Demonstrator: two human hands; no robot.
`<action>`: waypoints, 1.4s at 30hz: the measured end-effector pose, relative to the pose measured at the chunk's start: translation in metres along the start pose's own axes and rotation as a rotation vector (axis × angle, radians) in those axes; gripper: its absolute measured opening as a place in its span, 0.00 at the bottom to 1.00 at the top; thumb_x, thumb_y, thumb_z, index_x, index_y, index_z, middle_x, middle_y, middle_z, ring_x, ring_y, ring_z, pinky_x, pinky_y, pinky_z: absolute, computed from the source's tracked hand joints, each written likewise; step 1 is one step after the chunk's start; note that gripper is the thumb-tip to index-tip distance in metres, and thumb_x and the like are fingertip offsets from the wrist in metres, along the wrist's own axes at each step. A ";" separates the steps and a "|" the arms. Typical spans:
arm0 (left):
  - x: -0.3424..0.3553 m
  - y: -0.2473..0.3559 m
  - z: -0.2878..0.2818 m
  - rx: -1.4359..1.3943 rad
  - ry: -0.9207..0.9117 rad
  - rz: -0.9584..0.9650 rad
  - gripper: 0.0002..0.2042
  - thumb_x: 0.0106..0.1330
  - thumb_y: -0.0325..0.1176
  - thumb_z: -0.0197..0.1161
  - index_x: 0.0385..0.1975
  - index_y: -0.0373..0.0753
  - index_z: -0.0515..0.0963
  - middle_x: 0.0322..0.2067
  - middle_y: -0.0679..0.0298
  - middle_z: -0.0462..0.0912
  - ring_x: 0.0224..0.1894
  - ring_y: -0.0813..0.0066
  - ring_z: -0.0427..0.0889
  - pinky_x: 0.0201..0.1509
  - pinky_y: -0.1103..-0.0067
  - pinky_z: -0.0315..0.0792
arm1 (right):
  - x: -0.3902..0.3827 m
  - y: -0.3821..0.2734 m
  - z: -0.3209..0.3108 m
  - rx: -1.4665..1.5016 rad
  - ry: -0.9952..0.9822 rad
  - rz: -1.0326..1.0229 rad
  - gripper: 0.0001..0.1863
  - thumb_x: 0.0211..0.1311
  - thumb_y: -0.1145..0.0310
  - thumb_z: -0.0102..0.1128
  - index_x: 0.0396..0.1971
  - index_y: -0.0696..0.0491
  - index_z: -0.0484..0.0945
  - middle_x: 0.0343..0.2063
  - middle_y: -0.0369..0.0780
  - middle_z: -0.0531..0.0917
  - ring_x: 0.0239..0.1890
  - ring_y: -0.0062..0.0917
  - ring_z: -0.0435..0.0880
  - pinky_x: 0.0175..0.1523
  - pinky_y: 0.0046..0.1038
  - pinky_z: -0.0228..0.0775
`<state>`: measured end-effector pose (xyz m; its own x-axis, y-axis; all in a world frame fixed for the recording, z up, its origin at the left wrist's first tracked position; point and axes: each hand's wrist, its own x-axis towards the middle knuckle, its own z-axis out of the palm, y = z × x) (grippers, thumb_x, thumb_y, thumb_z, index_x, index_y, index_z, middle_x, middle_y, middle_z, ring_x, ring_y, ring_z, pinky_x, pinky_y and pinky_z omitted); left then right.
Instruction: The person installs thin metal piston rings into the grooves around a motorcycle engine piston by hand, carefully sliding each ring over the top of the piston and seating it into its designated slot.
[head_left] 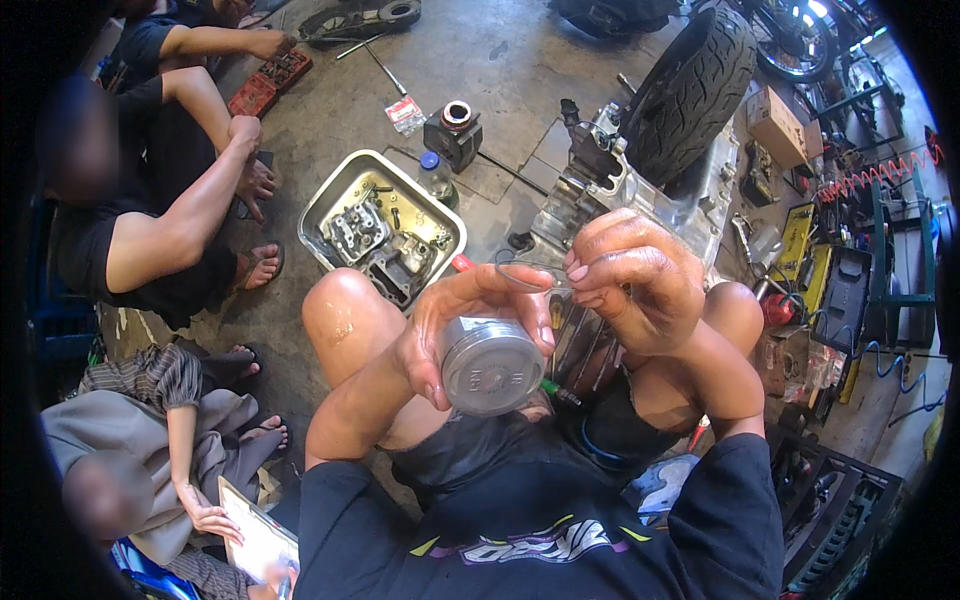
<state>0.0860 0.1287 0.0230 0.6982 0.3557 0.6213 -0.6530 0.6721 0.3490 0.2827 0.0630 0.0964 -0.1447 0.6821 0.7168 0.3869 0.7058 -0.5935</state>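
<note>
My left hand point(440, 330) grips a silver piston point(490, 370) with its flat crown turned toward me, low in the middle of the view. Just above the piston a thin wire-like ring point(515, 275) is pinched between the fingertips of my right hand point(630, 280); my left index finger lies against it. Behind my hands stands a large aluminium engine case point(710, 200). To their upper left, a white tray point(440, 210) holds metal engine parts point(355, 225) and bolts.
Co-workers point(175, 225) sit at the left, one lower down point(140, 430) with a clipboard point(250, 530). Above are a bottle point(435, 185), a dark metal part point(450, 140) and a red toolbox point(270, 80). A tire point(690, 90), cardboard box point(775, 125) and yellow toolbox point(840, 280) line the right.
</note>
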 end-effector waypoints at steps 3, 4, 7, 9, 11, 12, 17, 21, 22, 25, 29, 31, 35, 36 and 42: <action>-0.001 0.001 0.000 -0.003 -0.005 -0.004 0.59 0.39 0.40 0.86 0.69 0.19 0.55 0.49 0.44 0.77 0.56 0.56 0.78 0.57 0.66 0.75 | 0.000 0.000 0.000 0.015 -0.007 -0.001 0.10 0.54 0.78 0.71 0.37 0.59 0.82 0.30 0.42 0.83 0.34 0.35 0.84 0.40 0.33 0.77; -0.001 0.001 0.000 -0.004 -0.004 -0.007 0.59 0.39 0.40 0.86 0.69 0.19 0.54 0.49 0.44 0.77 0.56 0.56 0.78 0.57 0.66 0.75 | -0.001 0.000 0.000 0.017 -0.003 0.002 0.10 0.54 0.79 0.71 0.37 0.59 0.82 0.30 0.42 0.83 0.34 0.34 0.84 0.40 0.33 0.78; 0.000 0.001 -0.001 0.021 -0.029 0.000 0.60 0.39 0.40 0.86 0.70 0.19 0.53 0.49 0.44 0.77 0.55 0.56 0.78 0.57 0.67 0.75 | -0.002 0.000 0.001 0.020 0.005 0.005 0.11 0.53 0.79 0.71 0.37 0.59 0.82 0.30 0.42 0.83 0.34 0.34 0.84 0.40 0.33 0.78; 0.000 0.002 0.001 0.014 -0.016 -0.015 0.61 0.39 0.40 0.86 0.70 0.19 0.52 0.49 0.44 0.77 0.55 0.56 0.78 0.57 0.67 0.75 | -0.002 0.002 0.000 0.019 0.005 0.000 0.12 0.53 0.80 0.72 0.38 0.59 0.82 0.30 0.43 0.83 0.34 0.35 0.84 0.40 0.32 0.77; 0.000 0.004 0.006 0.021 0.006 -0.034 0.61 0.39 0.40 0.86 0.70 0.19 0.51 0.49 0.44 0.78 0.55 0.56 0.78 0.58 0.67 0.74 | -0.002 -0.001 -0.002 0.039 0.000 0.080 0.11 0.56 0.79 0.71 0.39 0.59 0.82 0.30 0.42 0.83 0.34 0.31 0.85 0.41 0.29 0.77; 0.000 0.006 0.009 0.026 0.017 -0.045 0.61 0.40 0.40 0.86 0.71 0.18 0.50 0.49 0.44 0.78 0.55 0.57 0.78 0.58 0.68 0.74 | -0.001 -0.003 -0.003 0.049 -0.002 0.120 0.11 0.57 0.79 0.70 0.40 0.60 0.82 0.30 0.42 0.83 0.35 0.30 0.85 0.41 0.28 0.77; 0.000 0.003 0.008 0.012 -0.036 -0.052 0.56 0.42 0.38 0.86 0.68 0.23 0.56 0.49 0.43 0.77 0.55 0.54 0.78 0.57 0.65 0.75 | 0.000 -0.021 -0.002 0.555 0.251 0.780 0.10 0.65 0.74 0.67 0.43 0.61 0.81 0.33 0.37 0.84 0.36 0.18 0.83 0.41 0.21 0.76; 0.001 -0.001 0.014 -0.065 -0.037 -0.025 0.53 0.42 0.35 0.86 0.66 0.31 0.55 0.48 0.43 0.76 0.54 0.50 0.79 0.56 0.60 0.77 | 0.001 -0.018 -0.007 0.715 0.245 0.991 0.12 0.67 0.72 0.66 0.46 0.62 0.80 0.35 0.37 0.85 0.34 0.16 0.82 0.39 0.18 0.75; 0.001 -0.001 0.015 -0.078 -0.029 -0.037 0.53 0.42 0.34 0.86 0.65 0.33 0.54 0.47 0.43 0.76 0.54 0.50 0.79 0.56 0.59 0.77 | 0.001 -0.020 -0.006 0.694 0.232 1.022 0.13 0.67 0.71 0.66 0.47 0.62 0.80 0.35 0.37 0.85 0.34 0.16 0.82 0.39 0.18 0.76; 0.000 -0.001 0.019 -0.120 0.020 -0.062 0.57 0.42 0.34 0.87 0.68 0.32 0.49 0.47 0.42 0.77 0.54 0.50 0.79 0.56 0.59 0.77 | 0.005 -0.025 -0.004 0.658 0.231 1.045 0.12 0.66 0.71 0.67 0.45 0.60 0.80 0.30 0.37 0.84 0.29 0.16 0.81 0.35 0.18 0.74; -0.003 0.003 0.018 -0.093 -0.013 -0.143 0.62 0.40 0.35 0.87 0.71 0.25 0.46 0.47 0.43 0.78 0.54 0.51 0.80 0.57 0.62 0.76 | 0.009 -0.023 -0.005 0.674 0.171 1.094 0.11 0.64 0.71 0.68 0.43 0.60 0.81 0.28 0.37 0.84 0.27 0.16 0.81 0.33 0.18 0.74; -0.002 0.004 0.019 -0.061 -0.028 -0.176 0.65 0.40 0.36 0.87 0.72 0.22 0.43 0.47 0.43 0.79 0.54 0.52 0.80 0.58 0.64 0.75 | 0.009 -0.020 -0.006 0.682 0.109 1.113 0.12 0.65 0.70 0.67 0.44 0.61 0.81 0.30 0.37 0.85 0.28 0.16 0.82 0.34 0.18 0.74; 0.004 0.001 0.024 -0.079 -0.008 -0.238 0.68 0.40 0.35 0.87 0.74 0.22 0.36 0.48 0.44 0.79 0.54 0.54 0.80 0.62 0.65 0.72 | 0.003 -0.012 -0.001 0.661 -0.003 1.140 0.14 0.68 0.68 0.66 0.46 0.63 0.80 0.31 0.37 0.86 0.30 0.15 0.83 0.34 0.16 0.73; 0.003 -0.003 0.024 -0.104 -0.011 -0.228 0.69 0.40 0.35 0.87 0.74 0.23 0.34 0.48 0.44 0.78 0.54 0.54 0.79 0.62 0.65 0.71 | 0.000 -0.010 0.001 0.638 -0.033 1.142 0.14 0.68 0.68 0.65 0.46 0.63 0.80 0.31 0.37 0.86 0.30 0.14 0.83 0.34 0.16 0.73; 0.006 -0.012 0.025 -0.163 -0.023 -0.201 0.71 0.39 0.33 0.87 0.75 0.28 0.31 0.49 0.46 0.78 0.56 0.54 0.78 0.62 0.65 0.71 | -0.006 -0.007 0.005 0.743 -0.060 1.138 0.14 0.68 0.69 0.65 0.45 0.64 0.80 0.31 0.37 0.86 0.30 0.14 0.82 0.34 0.16 0.72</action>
<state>0.0906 0.1069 0.0398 0.8011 0.1907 0.5673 -0.4443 0.8245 0.3504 0.2762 0.0555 0.0943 -0.1241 0.9448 -0.3033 -0.2576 -0.3259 -0.9096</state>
